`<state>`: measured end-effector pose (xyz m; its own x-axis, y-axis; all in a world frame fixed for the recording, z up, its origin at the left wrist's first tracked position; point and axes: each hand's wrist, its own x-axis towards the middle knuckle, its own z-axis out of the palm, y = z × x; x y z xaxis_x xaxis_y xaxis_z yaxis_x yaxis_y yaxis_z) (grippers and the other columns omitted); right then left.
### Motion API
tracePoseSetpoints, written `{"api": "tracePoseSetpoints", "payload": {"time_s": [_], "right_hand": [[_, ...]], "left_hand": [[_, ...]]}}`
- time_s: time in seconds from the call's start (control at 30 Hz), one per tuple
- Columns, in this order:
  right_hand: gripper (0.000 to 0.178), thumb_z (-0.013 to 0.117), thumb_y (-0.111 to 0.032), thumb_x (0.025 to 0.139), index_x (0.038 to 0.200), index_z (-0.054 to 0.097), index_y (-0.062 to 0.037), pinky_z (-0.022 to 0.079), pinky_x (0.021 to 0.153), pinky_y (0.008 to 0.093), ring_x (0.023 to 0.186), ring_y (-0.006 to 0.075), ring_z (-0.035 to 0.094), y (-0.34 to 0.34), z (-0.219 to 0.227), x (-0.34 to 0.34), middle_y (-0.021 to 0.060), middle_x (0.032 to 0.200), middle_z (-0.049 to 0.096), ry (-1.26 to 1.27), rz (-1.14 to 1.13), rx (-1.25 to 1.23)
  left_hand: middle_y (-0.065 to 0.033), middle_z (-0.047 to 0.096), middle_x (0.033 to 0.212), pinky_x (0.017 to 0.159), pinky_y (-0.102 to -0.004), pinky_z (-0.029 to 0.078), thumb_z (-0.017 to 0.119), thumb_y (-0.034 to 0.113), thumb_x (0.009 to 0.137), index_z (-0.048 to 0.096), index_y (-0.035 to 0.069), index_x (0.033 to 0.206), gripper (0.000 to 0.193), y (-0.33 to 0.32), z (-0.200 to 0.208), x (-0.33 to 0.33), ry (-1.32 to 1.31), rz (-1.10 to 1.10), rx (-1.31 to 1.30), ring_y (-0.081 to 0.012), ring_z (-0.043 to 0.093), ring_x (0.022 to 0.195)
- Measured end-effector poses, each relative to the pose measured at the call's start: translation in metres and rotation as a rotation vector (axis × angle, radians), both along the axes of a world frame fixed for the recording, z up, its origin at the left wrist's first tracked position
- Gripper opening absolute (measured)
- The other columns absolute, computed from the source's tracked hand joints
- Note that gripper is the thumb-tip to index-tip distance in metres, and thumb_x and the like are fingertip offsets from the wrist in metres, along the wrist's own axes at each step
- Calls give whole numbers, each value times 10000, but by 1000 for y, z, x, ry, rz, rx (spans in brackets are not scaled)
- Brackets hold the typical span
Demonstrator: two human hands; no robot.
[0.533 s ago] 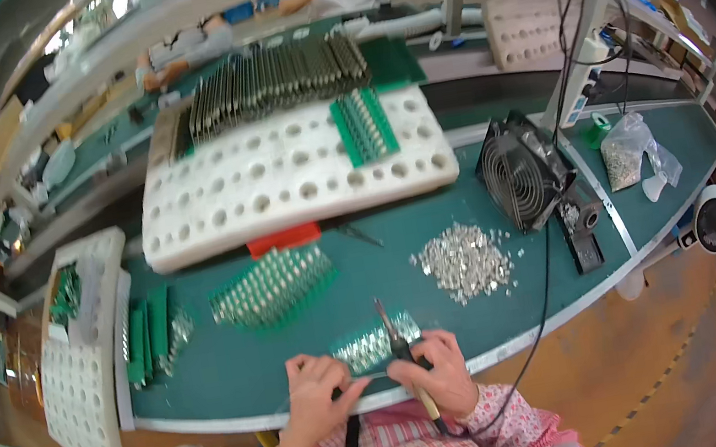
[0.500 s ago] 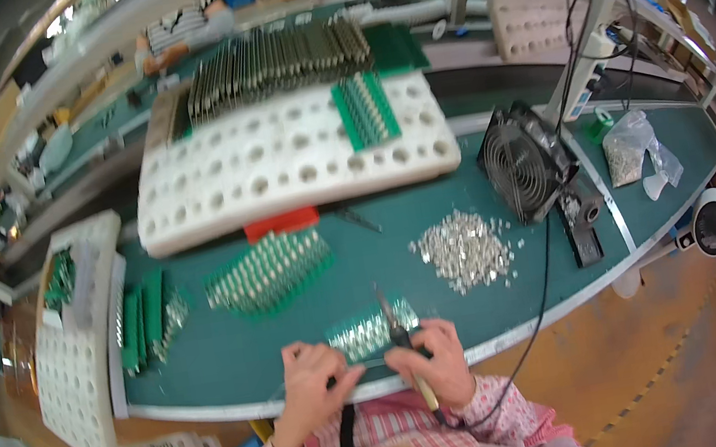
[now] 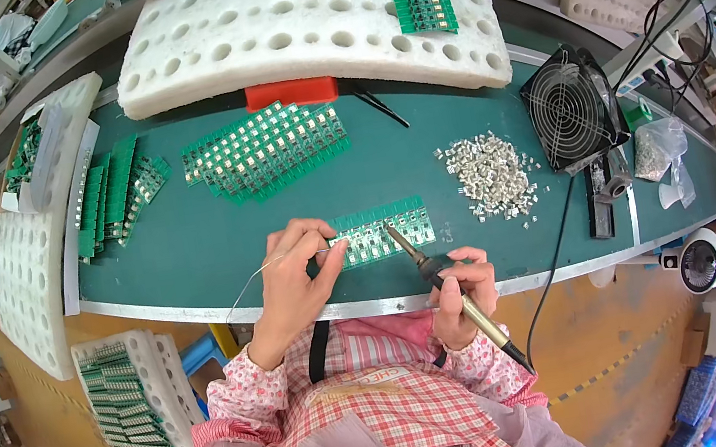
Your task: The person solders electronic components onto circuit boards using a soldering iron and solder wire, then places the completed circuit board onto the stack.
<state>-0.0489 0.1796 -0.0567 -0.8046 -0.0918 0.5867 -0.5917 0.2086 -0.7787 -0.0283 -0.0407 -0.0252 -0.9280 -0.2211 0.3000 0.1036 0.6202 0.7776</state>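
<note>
My right hand (image 3: 466, 295) is closed round the handle of a soldering iron (image 3: 487, 326), which slants up and left. Its tip reaches the upper middle of a green circuit board panel (image 3: 414, 224) lying flat near the front edge; whether it touches is too small to tell. Between the pinched fingers of my left hand (image 3: 296, 274) runs a thin solder wire (image 3: 245, 286), its tail hanging toward the table edge. These fingers rest at the panel's left end and cover part of it. Rows of small pale parts sit on the panel.
A heap of small metallic parts (image 3: 492, 176) lies right, before a black fan (image 3: 570, 108). More board panels (image 3: 269, 153) overlap behind my left hand; others (image 3: 109, 200) stand further left. A white foam block (image 3: 312, 41), a red tray (image 3: 292, 93) and tweezers (image 3: 381, 106) are farther back.
My view has shifted, so the table sits higher in the picture. My right hand has drawn away from my left, and the soldering iron now slants more to the left.
</note>
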Motion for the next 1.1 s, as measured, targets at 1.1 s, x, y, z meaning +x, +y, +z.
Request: {"api": "tracePoseSetpoints", "payload": {"time_s": [1.1], "right_hand": [[92,669,3,790,847,607,-35,516,844,465,580,190,639,-11,17,-10,41,703,674,43,104,176]], "left_hand": [[-34,656,951,758,-369,434,773,16,735,520,58,640,273,8,-5,-7,81,-21,-213,-272,552,856]]}}
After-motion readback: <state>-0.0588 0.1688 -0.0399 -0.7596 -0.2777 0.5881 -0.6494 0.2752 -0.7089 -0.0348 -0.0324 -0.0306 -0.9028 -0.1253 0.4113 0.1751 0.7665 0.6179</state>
